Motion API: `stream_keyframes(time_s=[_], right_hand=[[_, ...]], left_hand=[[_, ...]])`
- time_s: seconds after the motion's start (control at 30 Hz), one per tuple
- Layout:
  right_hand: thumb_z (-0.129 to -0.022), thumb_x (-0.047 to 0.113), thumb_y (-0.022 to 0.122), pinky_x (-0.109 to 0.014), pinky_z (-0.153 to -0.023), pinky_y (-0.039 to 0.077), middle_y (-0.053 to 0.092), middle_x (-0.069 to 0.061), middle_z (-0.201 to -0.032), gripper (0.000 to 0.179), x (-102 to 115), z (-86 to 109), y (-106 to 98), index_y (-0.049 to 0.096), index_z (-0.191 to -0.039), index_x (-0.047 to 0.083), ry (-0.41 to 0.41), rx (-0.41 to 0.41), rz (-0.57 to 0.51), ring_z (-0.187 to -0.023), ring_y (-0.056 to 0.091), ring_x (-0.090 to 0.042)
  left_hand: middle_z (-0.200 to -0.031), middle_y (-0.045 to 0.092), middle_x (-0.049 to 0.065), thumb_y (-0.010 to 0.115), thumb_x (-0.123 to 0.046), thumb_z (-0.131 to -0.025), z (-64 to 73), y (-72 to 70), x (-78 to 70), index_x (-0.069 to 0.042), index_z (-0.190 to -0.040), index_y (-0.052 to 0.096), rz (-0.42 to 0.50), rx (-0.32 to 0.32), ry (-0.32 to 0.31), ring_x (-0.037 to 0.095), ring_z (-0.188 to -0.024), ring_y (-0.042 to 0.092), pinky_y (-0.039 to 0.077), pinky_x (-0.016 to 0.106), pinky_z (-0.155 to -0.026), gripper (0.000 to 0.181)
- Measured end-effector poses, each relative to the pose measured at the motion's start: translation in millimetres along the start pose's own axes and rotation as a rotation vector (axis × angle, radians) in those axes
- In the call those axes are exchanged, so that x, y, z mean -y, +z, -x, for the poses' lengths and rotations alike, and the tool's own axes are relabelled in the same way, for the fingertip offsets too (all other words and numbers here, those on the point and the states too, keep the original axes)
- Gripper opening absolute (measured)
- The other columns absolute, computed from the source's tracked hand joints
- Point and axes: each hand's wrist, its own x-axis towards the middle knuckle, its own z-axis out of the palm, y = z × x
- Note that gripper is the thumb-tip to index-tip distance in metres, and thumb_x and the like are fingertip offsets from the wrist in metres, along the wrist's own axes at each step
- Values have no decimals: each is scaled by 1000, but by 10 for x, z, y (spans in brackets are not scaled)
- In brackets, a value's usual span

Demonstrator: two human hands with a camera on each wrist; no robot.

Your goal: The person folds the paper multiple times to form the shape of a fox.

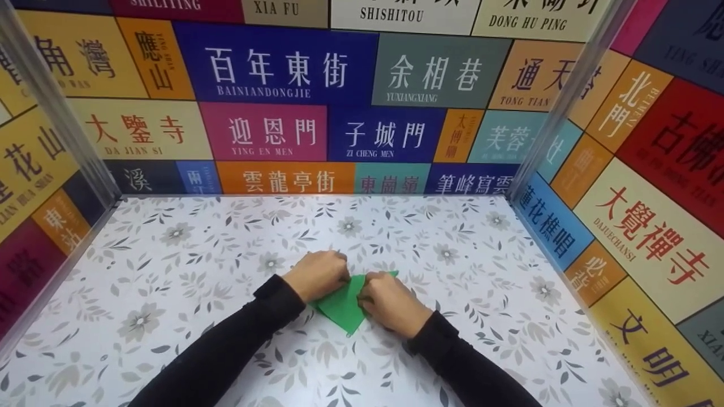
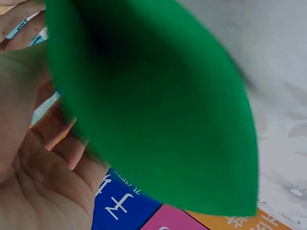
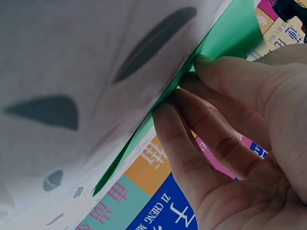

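A piece of green paper point(image 1: 346, 308) lies between both hands on the patterned table, one corner pointing toward the person. My left hand point(image 1: 320, 275) holds its left side with curled fingers. In the left wrist view the green paper point(image 2: 163, 110) bows up large and blurred, hiding the fingertips of the left hand point(image 2: 43, 158). My right hand point(image 1: 391, 301) pinches the right side of the sheet. Close to the tabletop, the thumb and fingertips of the right hand point(image 3: 230, 124) meet along the folded-looking edge of the green paper point(image 3: 230, 38).
The white tabletop point(image 1: 198, 282) carries a grey leaf and flower print. Colourful panels with Chinese characters form a back wall point(image 1: 271, 130), a left wall point(image 1: 34, 169) and a right wall point(image 1: 650, 198) around it. Black sleeves point(image 1: 226, 345) cover both forearms.
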Motion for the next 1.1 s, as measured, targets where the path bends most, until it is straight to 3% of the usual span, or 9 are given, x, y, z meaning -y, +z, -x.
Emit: stream_keyframes(time_s=[0.2, 0.57, 0.8, 1.1], right_hand=[[-91, -7, 83, -28, -69, 56, 70, -6, -85, 22, 5, 6, -3, 82, -76, 10, 5, 1, 5, -76, 65, -17], [-91, -7, 84, -32, -71, 58, 70, -6, -85, 22, 19, 4, -5, 82, -76, 10, 16, 1, 7, -77, 66, -19], [-91, -8, 83, -31, -70, 60, 71, -6, -84, 21, 27, 1, -2, 84, -78, 9, 14, -3, 7, -76, 68, -19], [-93, -4, 87, -32, -73, 62, 73, -6, -86, 14, 27, 5, 7, 90, -87, 8, 20, -5, 15, -79, 72, -21]], left_hand=[[-96, 81, 7, 89, -7, -97, 35, 39, 52, -11, -104, 94, -4, -32, 0, 30, -85, 80, 68, 45, -74, 9], [-97, 82, 7, 89, -6, -97, 74, 33, 89, -11, -107, 94, 5, -28, -27, 30, -86, 80, 69, 44, -77, 11], [-104, 85, 9, 88, -7, -100, 121, 55, 116, -10, -110, 93, 56, -37, -60, 31, -92, 85, 72, 43, -81, 11], [-96, 84, 5, 88, -8, -100, 177, 52, 148, -14, -102, 95, 54, -73, -45, 24, -79, 78, 67, 41, -70, 10]])
